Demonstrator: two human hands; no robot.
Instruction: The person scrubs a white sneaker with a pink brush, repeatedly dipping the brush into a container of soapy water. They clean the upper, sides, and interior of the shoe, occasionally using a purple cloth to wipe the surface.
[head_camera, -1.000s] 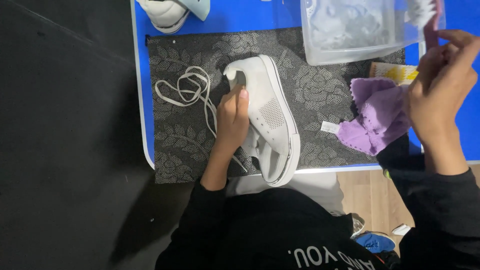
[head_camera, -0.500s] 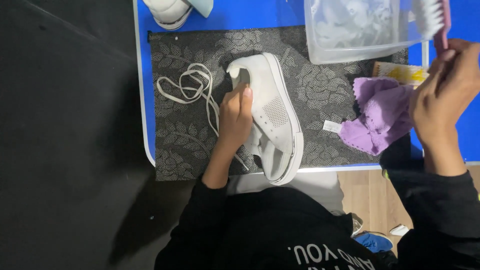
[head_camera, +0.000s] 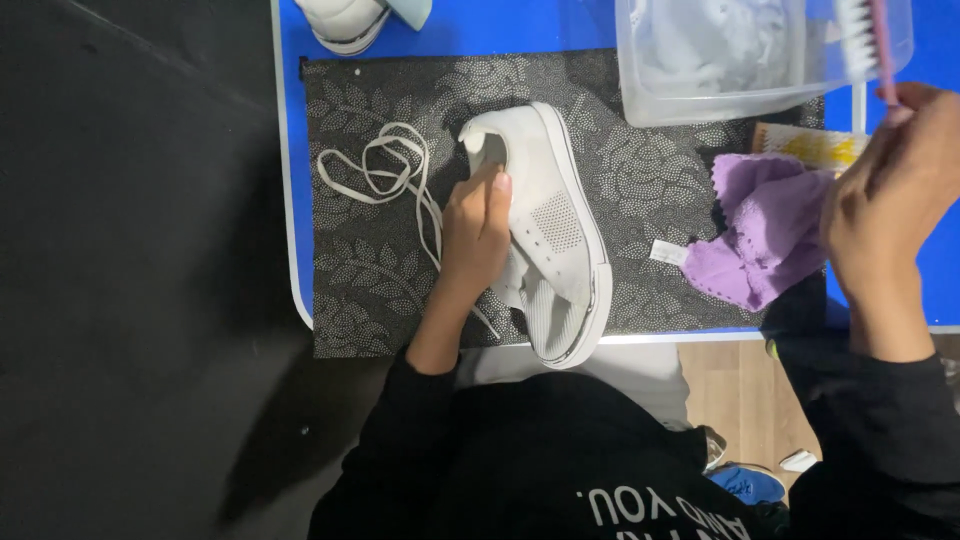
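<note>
The white shoe (head_camera: 550, 230) lies on its side on the patterned mat (head_camera: 380, 290) — the left hand (head_camera: 478, 235) presses it flat, fingers closed over the opening. Right of the shoe, the right hand (head_camera: 885, 205) grips a pink brush (head_camera: 865, 40) over the clear tub (head_camera: 740, 55). Best keep the shoe pinned firmly — short strokes should work.

The sneaker (head_camera: 555, 250) is white, with a patch of small perforated dots on its side and a thin dark line round the sole. Its loose lace (head_camera: 385, 170) is white too. Both lie on a dark grey mat (head_camera: 370, 290) patterned with pale dotted leaves, over a bright blue surface (head_camera: 500, 25) edged in white. The cloth (head_camera: 765, 235) is lilac, the tub (head_camera: 740, 60) clear, the brush (head_camera: 870, 40) pink-handled with white bristles. The sleeves are black.
</note>
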